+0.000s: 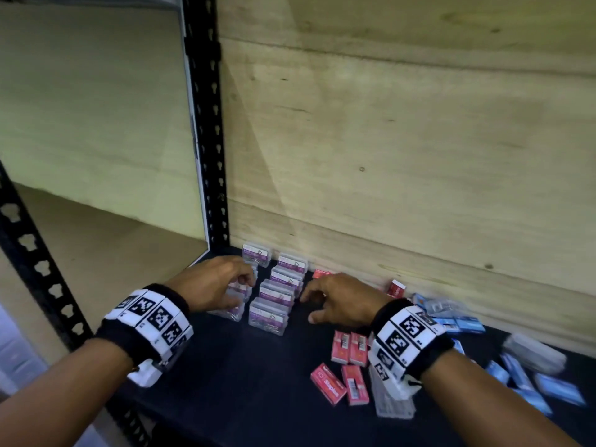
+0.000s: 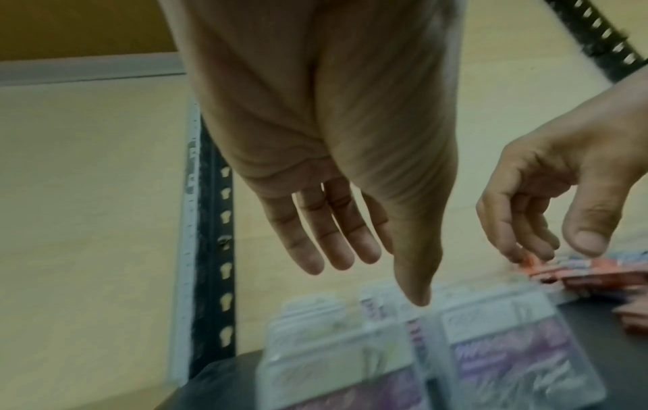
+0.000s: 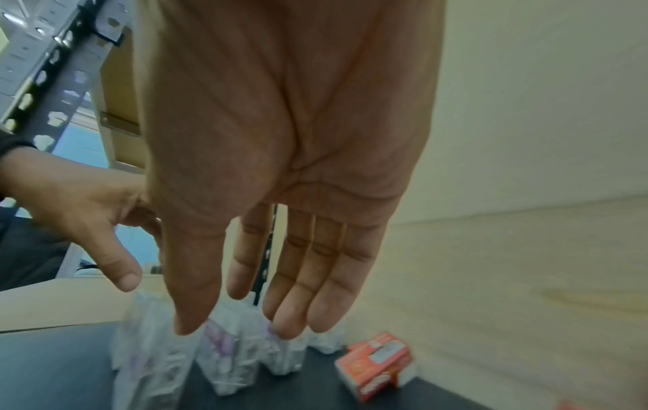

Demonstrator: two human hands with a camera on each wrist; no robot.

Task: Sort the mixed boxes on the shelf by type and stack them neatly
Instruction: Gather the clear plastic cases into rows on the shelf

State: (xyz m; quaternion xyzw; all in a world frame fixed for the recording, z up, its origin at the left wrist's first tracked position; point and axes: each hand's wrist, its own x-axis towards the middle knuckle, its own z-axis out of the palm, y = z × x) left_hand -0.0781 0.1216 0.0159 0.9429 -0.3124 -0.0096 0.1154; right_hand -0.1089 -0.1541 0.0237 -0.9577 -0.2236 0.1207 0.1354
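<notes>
Clear paper-clip boxes with purple labels stand grouped at the back-left corner of the shelf, in two rows running from front toward the wooden back panel; the right row is plainly visible, the left row is partly hidden. Left hand sits over the left row, fingers loosely extended in the left wrist view, holding nothing; whether the tips touch a box cannot be told. Right hand hovers just right of the clear rows, fingers and thumb relaxed and spread, holding nothing. Nearest unsorted item to it: a red staples box lying near the back panel, just beyond its fingertips, long axis roughly across the shelf. Judgement: the right hand is the nearer one for any red box. More red staples boxes lie scattered below the right wrist, at mixed angles, some touching. Blue boxes and further clear boxes are strewn to the far right, blurred. Nothing stands between the right hand and the red box at the back; the black upright post borders the clear group on the left.
</notes>
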